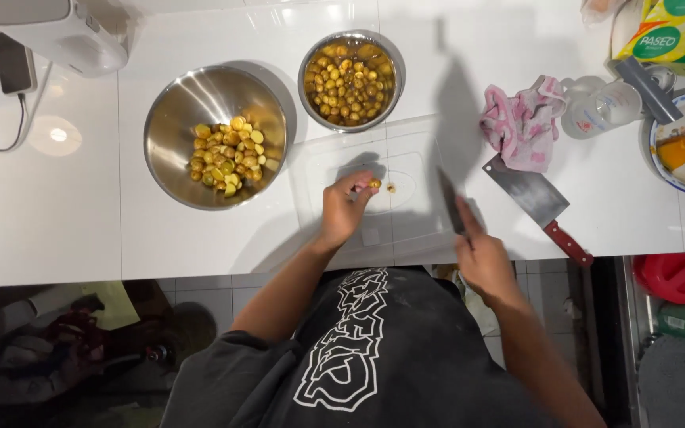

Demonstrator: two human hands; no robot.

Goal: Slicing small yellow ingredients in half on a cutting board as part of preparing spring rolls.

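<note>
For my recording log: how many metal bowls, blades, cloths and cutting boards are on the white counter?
Metal bowls: 2, a large one with cut pieces and a smaller one with whole fruits
Blades: 2, the knife in the right hand and a red-handled cleaver
Cloths: 1, pink
Cutting boards: 1, clear
Total: 6
</note>
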